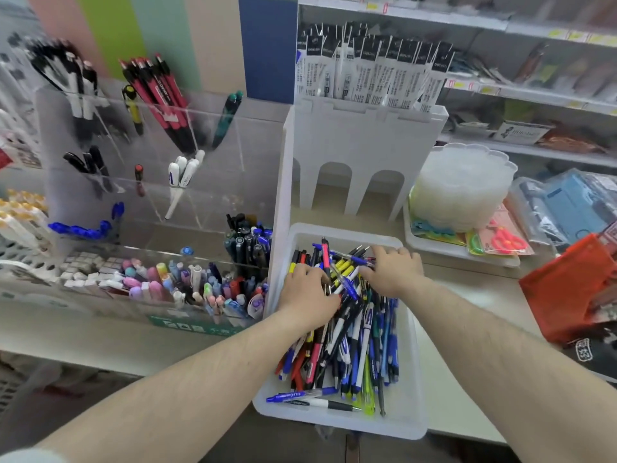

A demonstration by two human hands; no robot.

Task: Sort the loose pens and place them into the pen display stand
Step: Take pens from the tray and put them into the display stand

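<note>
A white plastic tray (405, 409) in front of me holds a heap of loose pens (354, 349) in blue, red, yellow, black and white. Both hands are down in the far end of the heap. My left hand (305, 294) lies knuckles up with its fingers curled into the pens; what they hold is hidden. My right hand (394, 270) rests on the pens with fingers spread flat. To the left stands the clear acrylic pen display stand (213, 168), its stepped compartments holding black, red, yellow, green, white and blue pens.
A white rack (364, 142) of packaged refills rises behind the tray. Erasers and small pens (187, 282) fill the bins at front left. A stack of clear lids (464, 188), scissors packs (504, 238) and a red bag (567, 292) lie to the right.
</note>
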